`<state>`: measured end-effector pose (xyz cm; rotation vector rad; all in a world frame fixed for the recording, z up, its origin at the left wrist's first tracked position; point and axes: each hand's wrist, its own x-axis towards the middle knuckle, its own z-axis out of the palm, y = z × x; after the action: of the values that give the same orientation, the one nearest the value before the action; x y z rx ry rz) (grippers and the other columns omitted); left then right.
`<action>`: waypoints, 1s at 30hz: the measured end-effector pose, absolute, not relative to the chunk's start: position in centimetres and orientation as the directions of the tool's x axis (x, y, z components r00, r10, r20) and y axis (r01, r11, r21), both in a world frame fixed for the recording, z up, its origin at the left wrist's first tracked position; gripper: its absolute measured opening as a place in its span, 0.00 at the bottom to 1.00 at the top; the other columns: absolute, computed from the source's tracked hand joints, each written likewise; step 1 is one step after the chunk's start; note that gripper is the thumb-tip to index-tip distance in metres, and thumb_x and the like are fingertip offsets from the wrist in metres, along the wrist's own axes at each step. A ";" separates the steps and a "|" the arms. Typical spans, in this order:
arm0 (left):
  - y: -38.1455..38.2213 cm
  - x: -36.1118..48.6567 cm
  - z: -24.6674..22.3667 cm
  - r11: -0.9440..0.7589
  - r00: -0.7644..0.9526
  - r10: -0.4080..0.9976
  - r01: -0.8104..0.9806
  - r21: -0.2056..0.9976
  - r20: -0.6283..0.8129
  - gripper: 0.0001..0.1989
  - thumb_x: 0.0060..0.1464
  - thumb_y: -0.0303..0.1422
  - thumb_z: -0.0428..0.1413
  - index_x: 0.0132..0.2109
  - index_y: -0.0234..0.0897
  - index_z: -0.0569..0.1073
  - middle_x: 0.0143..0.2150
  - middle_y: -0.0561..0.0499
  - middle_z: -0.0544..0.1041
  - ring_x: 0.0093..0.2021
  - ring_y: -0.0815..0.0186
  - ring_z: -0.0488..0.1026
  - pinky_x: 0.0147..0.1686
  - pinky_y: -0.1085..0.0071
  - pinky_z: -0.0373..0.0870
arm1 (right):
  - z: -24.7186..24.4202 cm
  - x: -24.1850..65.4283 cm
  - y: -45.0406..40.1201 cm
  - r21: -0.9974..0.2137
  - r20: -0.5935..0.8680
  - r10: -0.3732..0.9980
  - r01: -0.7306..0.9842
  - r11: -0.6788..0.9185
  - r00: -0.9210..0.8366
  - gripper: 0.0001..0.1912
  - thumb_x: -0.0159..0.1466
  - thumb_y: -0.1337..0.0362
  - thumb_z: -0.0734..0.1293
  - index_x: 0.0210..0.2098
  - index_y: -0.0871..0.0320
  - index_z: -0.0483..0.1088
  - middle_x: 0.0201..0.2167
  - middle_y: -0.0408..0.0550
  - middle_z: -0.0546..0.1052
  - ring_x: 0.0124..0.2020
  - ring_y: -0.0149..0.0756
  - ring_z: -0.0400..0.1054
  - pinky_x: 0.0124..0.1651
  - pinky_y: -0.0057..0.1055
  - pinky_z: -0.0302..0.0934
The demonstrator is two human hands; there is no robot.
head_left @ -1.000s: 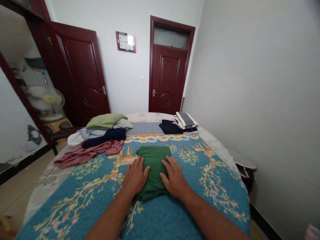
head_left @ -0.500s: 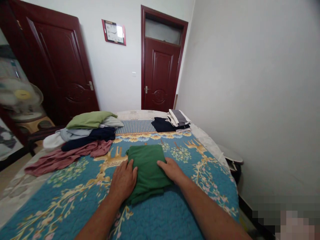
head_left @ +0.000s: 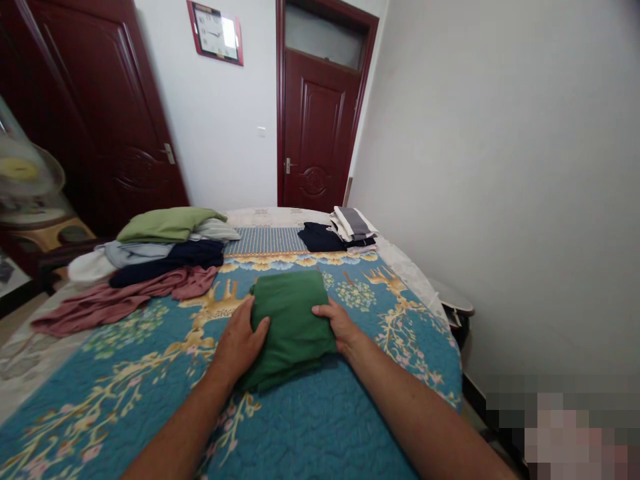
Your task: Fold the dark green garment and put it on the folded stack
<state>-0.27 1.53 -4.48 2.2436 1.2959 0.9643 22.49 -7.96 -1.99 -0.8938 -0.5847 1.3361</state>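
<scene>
A folded green garment (head_left: 293,320) is on the blue quilt (head_left: 310,433) in front of me. My left hand (head_left: 243,340) grips its left edge, thumb on top and fingers reaching under the side. At the right edge, my right hand (head_left: 343,325) holds the cloth the same way, with its fingers mostly hidden beneath. The garment's near edge hangs a little uneven, and I cannot tell whether it is fully off the quilt.
Heaped clothes lie at the far left, with a light green garment (head_left: 167,225) above navy cloth (head_left: 170,262) and a pink garment (head_left: 125,300). Folded clothes (head_left: 354,225) are stacked at the far right beside a navy piece (head_left: 320,237). A wall (head_left: 500,167) runs along the right.
The left fingers have gone from lying on the green garment to round its left edge. The right hand's fingers have slid further under the right edge. The view has shifted slightly.
</scene>
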 end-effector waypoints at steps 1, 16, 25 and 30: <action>1.4 -0.2 -4.0 -0.448 0.304 0.894 0.580 0.680 0.330 0.39 0.63 0.48 0.53 0.73 0.26 0.62 0.73 0.30 0.68 0.70 0.46 0.69 0.72 0.49 0.63 | -1.9 22.5 -8.1 -0.813 -0.117 0.980 -0.582 -0.002 0.160 0.32 0.48 0.64 0.76 0.53 0.55 0.74 0.45 0.50 0.86 0.43 0.51 0.82 0.50 0.48 0.76; -0.9 0.0 -0.2 0.448 0.507 0.830 -0.361 0.818 -0.230 0.32 0.61 0.55 0.59 0.61 0.36 0.78 0.56 0.36 0.84 0.58 0.45 0.81 0.59 0.49 0.77 | 1.3 23.1 -11.5 -0.818 -0.122 0.981 -0.575 -0.015 0.148 0.26 0.51 0.59 0.75 0.49 0.58 0.78 0.49 0.54 0.85 0.51 0.56 0.81 0.61 0.53 0.73; -4.0 1.7 0.6 0.768 0.840 0.529 -0.412 0.490 -0.123 0.44 0.60 0.64 0.54 0.67 0.31 0.75 0.57 0.34 0.83 0.62 0.42 0.79 0.66 0.44 0.70 | 0.2 24.4 -11.5 -0.801 -0.255 0.959 -0.583 -0.138 0.122 0.22 0.52 0.59 0.73 0.46 0.60 0.81 0.43 0.56 0.87 0.50 0.59 0.82 0.60 0.58 0.73; -3.1 1.4 0.2 0.713 0.803 0.586 -0.447 0.541 -0.109 0.39 0.65 0.59 0.53 0.68 0.32 0.74 0.59 0.34 0.82 0.63 0.44 0.78 0.66 0.48 0.70 | 0.1 25.1 -11.3 -0.794 -0.269 0.946 -0.598 -0.112 0.181 0.21 0.53 0.60 0.74 0.45 0.60 0.82 0.42 0.56 0.87 0.49 0.60 0.82 0.59 0.57 0.74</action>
<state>1.40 -3.10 0.17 0.5207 0.2837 0.5808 25.15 -11.25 0.09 -0.9877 -0.4607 1.3884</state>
